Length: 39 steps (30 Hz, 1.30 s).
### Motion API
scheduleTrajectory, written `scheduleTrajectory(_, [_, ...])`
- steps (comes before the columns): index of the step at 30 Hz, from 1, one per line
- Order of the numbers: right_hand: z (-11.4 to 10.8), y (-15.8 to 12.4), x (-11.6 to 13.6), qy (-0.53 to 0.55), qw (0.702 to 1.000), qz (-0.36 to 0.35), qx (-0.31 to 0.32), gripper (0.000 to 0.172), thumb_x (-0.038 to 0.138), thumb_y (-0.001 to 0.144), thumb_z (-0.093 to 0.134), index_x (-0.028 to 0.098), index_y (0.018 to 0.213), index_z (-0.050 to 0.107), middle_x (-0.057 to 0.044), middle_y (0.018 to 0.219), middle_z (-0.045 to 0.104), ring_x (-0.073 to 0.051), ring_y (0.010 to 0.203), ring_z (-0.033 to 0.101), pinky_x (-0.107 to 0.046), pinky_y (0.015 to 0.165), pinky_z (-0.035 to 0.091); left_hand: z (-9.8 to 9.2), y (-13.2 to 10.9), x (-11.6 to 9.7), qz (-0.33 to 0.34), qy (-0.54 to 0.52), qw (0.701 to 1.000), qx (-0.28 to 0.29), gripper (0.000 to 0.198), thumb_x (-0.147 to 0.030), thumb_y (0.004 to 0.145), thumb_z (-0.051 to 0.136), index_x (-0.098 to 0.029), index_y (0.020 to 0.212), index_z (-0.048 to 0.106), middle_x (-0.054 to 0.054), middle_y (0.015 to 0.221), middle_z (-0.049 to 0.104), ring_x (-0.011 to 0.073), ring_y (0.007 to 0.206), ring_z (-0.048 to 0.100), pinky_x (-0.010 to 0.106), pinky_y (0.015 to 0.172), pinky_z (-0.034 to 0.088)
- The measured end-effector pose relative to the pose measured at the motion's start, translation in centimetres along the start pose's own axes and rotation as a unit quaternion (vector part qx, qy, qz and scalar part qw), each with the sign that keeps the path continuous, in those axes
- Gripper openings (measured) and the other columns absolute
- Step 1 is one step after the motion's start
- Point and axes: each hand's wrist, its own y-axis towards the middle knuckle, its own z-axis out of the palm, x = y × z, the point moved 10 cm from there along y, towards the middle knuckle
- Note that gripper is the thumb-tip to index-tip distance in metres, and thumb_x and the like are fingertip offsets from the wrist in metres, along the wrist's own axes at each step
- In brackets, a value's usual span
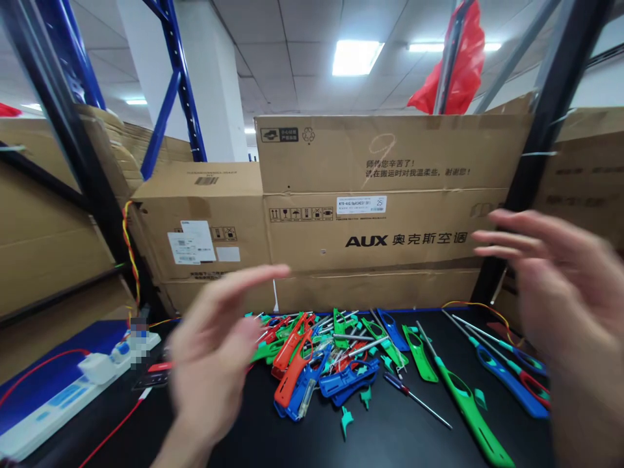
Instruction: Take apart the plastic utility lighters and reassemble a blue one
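My left hand (pixel 214 364) is raised at the left of the pile, blurred, with its index finger stretched out and nothing seen in it. My right hand (pixel 560 286) is lifted at the right, also blurred, fingers extended and holding nothing visible. Between them lies a heap of red, blue and green lighter casing halves (pixel 292 351), metal tubes and small parts. Small teal triggers (pixel 346 422) are in front of it. A screwdriver (pixel 416 398) lies to its right. Below my right hand are a long green utility lighter (pixel 470 406) and a blue utility lighter (pixel 511 380).
A white power strip (pixel 63 406) with plugs and a red cable stands at the left, near a phone (pixel 153 376) partly behind my left hand. Large cardboard panels (pixel 390 260) wall the back of the black tabletop (pixel 390 445). Dark rack posts (pixel 541 130) rise at both sides.
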Motion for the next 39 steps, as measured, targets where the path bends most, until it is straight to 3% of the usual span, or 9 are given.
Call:
scheduleTrajectory(5, [4.0,-6.2,-15.9,-0.121,0.941,0.251,0.193,0.046,0.054,0.090,0.059,0.015,0.112,0.070,-0.011,0.102,0.074,-0.023,0.090,0.069,-0.034,0.079,0.055,9.4,-7.0,10.7,-0.074,0.128,0.959,0.242,0.017,-0.029,0.093,0.063,-0.022,0.104,0.074,0.004,0.108,0.076,0.0207,0.104,0.069,0.039,0.098,0.052])
scheduleTrajectory(9, [4.0,-12.7,-22.5,-0.219,0.851,0.302,0.369,0.046,0.056,0.087,0.052,0.015,0.090,0.071,-0.009,0.084,0.072,-0.021,0.075,0.065,-0.031,0.070,0.050,14.0,-13.8,13.7,-0.013,0.158,0.913,0.375,0.018,-0.028,0.093,0.063,-0.023,0.108,0.071,0.004,0.113,0.075,0.0226,0.110,0.066,0.044,0.103,0.049])
scheduleTrajectory(13, [-1.0,-14.7,-23.4,-0.293,0.828,0.337,0.340,0.042,0.054,0.088,0.051,0.019,0.097,0.073,-0.010,0.100,0.074,-0.022,0.088,0.069,-0.030,0.075,0.050,15.3,-17.0,13.5,0.038,0.176,0.891,0.416,0.021,-0.033,0.097,0.061,-0.024,0.113,0.069,0.004,0.118,0.072,0.0228,0.116,0.063,0.045,0.107,0.046])
scheduleTrajectory(16, [-5.6,-15.7,-23.1,-0.367,0.787,0.383,0.313,0.040,0.055,0.089,0.054,0.022,0.100,0.074,-0.011,0.094,0.075,-0.023,0.083,0.070,-0.029,0.066,0.047,15.5,-17.3,13.6,0.047,0.211,0.884,0.416,0.022,-0.035,0.096,0.062,-0.025,0.113,0.070,0.004,0.121,0.071,0.0243,0.119,0.061,0.047,0.109,0.046])
scheduleTrajectory(19, [-7.6,-16.8,-21.8,-0.398,0.765,0.390,0.324,0.040,0.055,0.090,0.054,0.023,0.101,0.074,-0.011,0.087,0.074,-0.023,0.073,0.068,-0.029,0.060,0.044,15.4,-16.9,13.7,0.059,0.232,0.886,0.397,0.022,-0.036,0.095,0.063,-0.026,0.114,0.070,0.004,0.123,0.070,0.0259,0.122,0.059,0.048,0.109,0.046])
scheduleTrajectory(27, [-4.0,-24.2,-18.3,-0.427,0.726,0.349,0.412,0.056,0.063,0.100,0.028,0.026,0.108,0.069,-0.007,0.095,0.075,-0.028,0.095,0.072,-0.035,0.075,0.051,14.4,-16.4,12.8,0.115,0.254,0.897,0.343,0.022,-0.030,0.094,0.064,-0.028,0.115,0.071,0.004,0.122,0.071,0.0233,0.120,0.062,0.045,0.111,0.049])
scheduleTrajectory(33, [-2.3,-27.1,-22.9,-0.437,0.712,0.382,0.396,0.051,0.062,0.083,0.051,0.023,0.108,0.072,-0.015,0.106,0.074,-0.038,0.102,0.071,-0.047,0.082,0.053,14.3,-16.7,12.9,0.092,0.232,0.899,0.361,0.023,-0.035,0.090,0.068,-0.024,0.109,0.071,0.008,0.114,0.073,0.0264,0.114,0.065,0.048,0.106,0.054])
scheduleTrajectory(37, [-2.1,-23.2,-23.3,-0.431,0.714,0.400,0.380,0.048,0.060,0.083,0.052,0.020,0.098,0.075,-0.017,0.100,0.075,-0.040,0.100,0.070,-0.046,0.079,0.051,13.8,-16.1,12.6,0.066,0.221,0.911,0.341,0.022,-0.031,0.091,0.065,-0.025,0.112,0.069,0.007,0.117,0.073,0.0262,0.114,0.066,0.050,0.106,0.053])
scheduleTrajectory(39, [-1.3,-19.4,-21.6,-0.423,0.741,0.392,0.343,0.054,0.064,0.084,0.051,0.019,0.101,0.075,-0.016,0.101,0.075,-0.040,0.103,0.069,-0.045,0.084,0.050,13.3,-15.3,11.6,0.081,0.202,0.927,0.305,0.021,-0.026,0.092,0.064,-0.023,0.112,0.068,0.007,0.110,0.075,0.0244,0.108,0.068,0.050,0.107,0.051])
